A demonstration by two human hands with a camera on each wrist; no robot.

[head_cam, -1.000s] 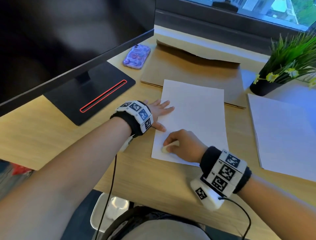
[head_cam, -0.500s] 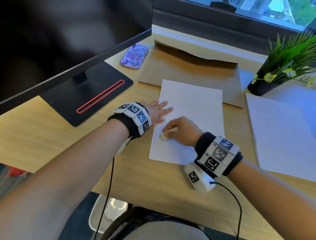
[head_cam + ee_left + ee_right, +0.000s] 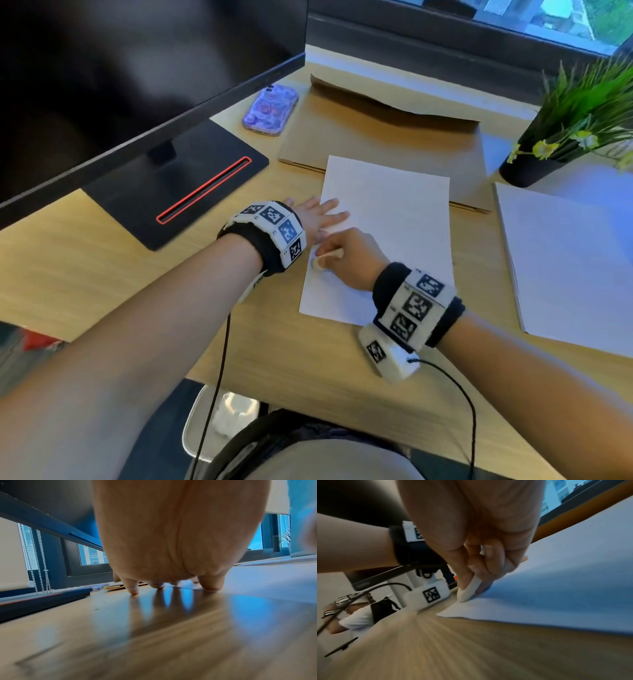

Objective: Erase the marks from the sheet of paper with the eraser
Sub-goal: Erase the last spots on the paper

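A white sheet of paper lies on the wooden desk in front of me. My left hand lies flat with straight fingers on the sheet's left edge, pressing it down; its fingertips touch the surface in the left wrist view. My right hand grips a small white eraser and holds its tip on the paper near the left edge, just below the left hand. In the right wrist view the eraser sits pinched between thumb and fingers, tip on the sheet. No marks are discernible on the paper.
A dark monitor with its base stands at the left. Behind the sheet lie a brown envelope and a purple phone. A potted plant and a stack of white paper are at the right.
My right hand with the eraser has slid up and to the left across the sheet, from near the bottom edge to just below my left hand. The left hand has stayed in place.
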